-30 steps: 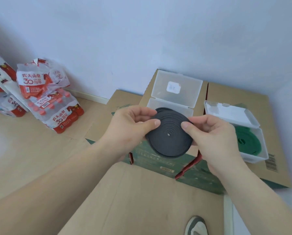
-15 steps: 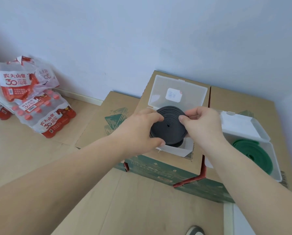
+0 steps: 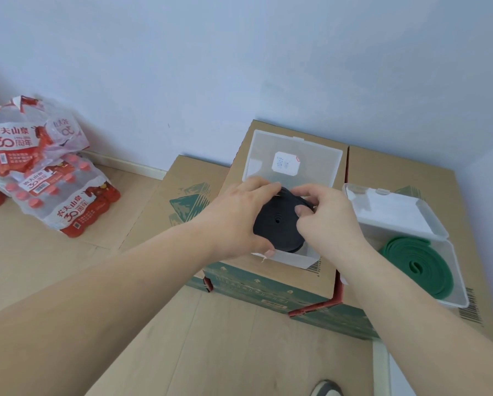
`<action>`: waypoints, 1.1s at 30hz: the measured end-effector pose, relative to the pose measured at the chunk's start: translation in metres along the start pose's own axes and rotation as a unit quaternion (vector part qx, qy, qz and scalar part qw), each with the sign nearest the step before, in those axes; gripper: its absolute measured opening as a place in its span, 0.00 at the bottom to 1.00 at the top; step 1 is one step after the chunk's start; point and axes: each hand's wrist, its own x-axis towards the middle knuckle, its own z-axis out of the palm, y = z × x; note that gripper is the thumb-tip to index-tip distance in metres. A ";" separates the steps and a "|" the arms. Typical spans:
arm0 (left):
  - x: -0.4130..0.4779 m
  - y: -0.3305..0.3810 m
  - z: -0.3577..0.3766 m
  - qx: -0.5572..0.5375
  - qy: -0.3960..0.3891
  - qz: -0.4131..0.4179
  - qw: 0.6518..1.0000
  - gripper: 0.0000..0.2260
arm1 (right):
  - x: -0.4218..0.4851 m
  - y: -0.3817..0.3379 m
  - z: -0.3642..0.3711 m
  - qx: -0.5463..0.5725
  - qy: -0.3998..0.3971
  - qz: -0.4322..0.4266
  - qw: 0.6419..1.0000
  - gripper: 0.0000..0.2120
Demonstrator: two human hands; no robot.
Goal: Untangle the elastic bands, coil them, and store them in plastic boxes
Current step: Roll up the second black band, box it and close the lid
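The left fingers curl over the far rim of the black coil, with the thumb at its near edge. The right fingers pinch the opposite rim, thumb pressed flat on the top face. Both the left hand and the right hand grip the coil from opposing sides. This two-sided grip most likely keeps the wound turns from springing loose during insertion.

The coil lies nearly flat, partly seated inside the open clear box, whose hinged lid stands back, leaving the opening free. The box rests on a cardboard carton. Just beside it, a second box already contains a green coil, so one band appears stored.

Compared with one second earlier, the black coil is no longer held up and tilted in front of the box. It has descended since half a second ago, sits lower between the walls, and the fingers cover more of its face.
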 end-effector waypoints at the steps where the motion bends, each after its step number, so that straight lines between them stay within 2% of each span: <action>1: 0.001 0.000 0.001 0.002 -0.001 -0.003 1.000 0.51 | -0.002 -0.001 0.000 -0.015 -0.009 0.001 1.000 0.18; 6: 0.003 -0.002 -0.003 0.027 -0.031 0.004 0.999 0.48 | -0.008 -0.003 0.000 -0.106 -0.013 -0.013 0.994 0.20; 10: 0.007 0.000 -0.007 0.065 -0.065 0.017 0.996 0.43 | -0.003 -0.011 0.005 -0.242 -0.019 -0.025 0.970 0.14; 12: 0.008 0.001 -0.009 0.099 -0.077 0.021 0.992 0.41 | -0.005 -0.014 0.008 -0.294 -0.013 -0.047 0.955 0.10; 14: 0.011 0.003 -0.010 0.125 -0.081 0.019 0.989 0.40 | -0.005 -0.016 0.008 -0.342 -0.003 -0.060 0.938 0.11; 17: 0.015 0.006 -0.012 0.144 -0.088 0.024 0.985 0.38 | 0.002 -0.021 0.005 -0.445 0.052 -0.097 0.889 0.11; 18: 0.015 0.006 -0.013 0.147 -0.090 0.026 0.985 0.38 | 0.005 -0.020 0.006 -0.449 0.065 -0.107 0.884 0.11; 20: 0.015 0.004 -0.014 0.137 -0.098 0.021 0.986 0.37 | 0.010 -0.017 0.007 -0.406 0.054 -0.102 0.907 0.14; 23: 0.016 0.003 -0.016 0.081 -0.084 0.007 0.993 0.25 | 0.010 -0.011 0.009 -0.346 0.051 -0.083 0.933 0.16; 26: 0.025 0.006 -0.013 0.126 -0.061 0.000 0.990 0.16 | 0.009 -0.005 0.008 -0.317 0.085 -0.074 0.942 0.15; 33: 0.034 0.014 0.005 0.215 -0.039 -0.024 0.976 0.20 | 0.014 0.004 0.016 -0.198 0.113 -0.047 0.973 0.15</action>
